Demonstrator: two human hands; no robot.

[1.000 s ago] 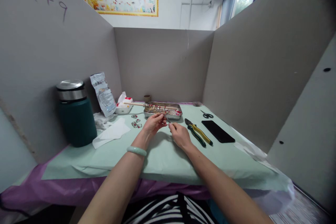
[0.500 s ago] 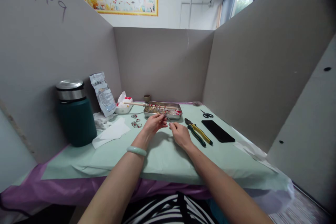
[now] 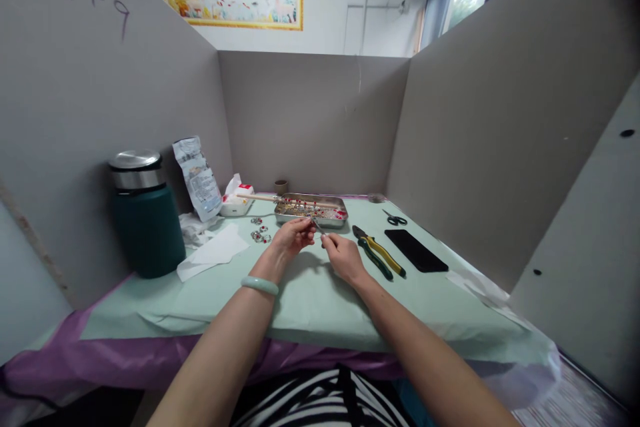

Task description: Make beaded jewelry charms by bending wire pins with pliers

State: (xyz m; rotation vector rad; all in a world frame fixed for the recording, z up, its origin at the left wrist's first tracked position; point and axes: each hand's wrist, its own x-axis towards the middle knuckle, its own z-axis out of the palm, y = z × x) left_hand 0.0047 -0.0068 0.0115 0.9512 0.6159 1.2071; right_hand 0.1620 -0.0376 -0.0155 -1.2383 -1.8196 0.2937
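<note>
My left hand (image 3: 295,236), with a pale green bangle (image 3: 259,285) on its wrist, is held in a pinch just in front of the metal tray (image 3: 327,222). What sits between its fingertips is too small to make out. My right hand (image 3: 344,257) is closed around a thin metal tool (image 3: 318,225), whose kind I cannot tell. Its tip reaches the left fingertips. Small red and silver beads lie in the tray, where a light wooden stick (image 3: 255,197) rests across it. Left of my hands are several small red-and-silver jewellery pieces (image 3: 261,236).
Green-and-yellow pliers (image 3: 380,255), a black phone (image 3: 416,251) and scissors (image 3: 397,219) lie to the right. A dark green flask (image 3: 149,230), a foil pouch (image 3: 198,179), a tissue pack (image 3: 237,202) and white paper (image 3: 213,253) are on the left. Grey partitions (image 3: 313,120) enclose the table.
The thin metal tool now shows more clearly between the hands, tip at the left fingertips. My hands have shifted only slightly. The whole view has moved a little.
</note>
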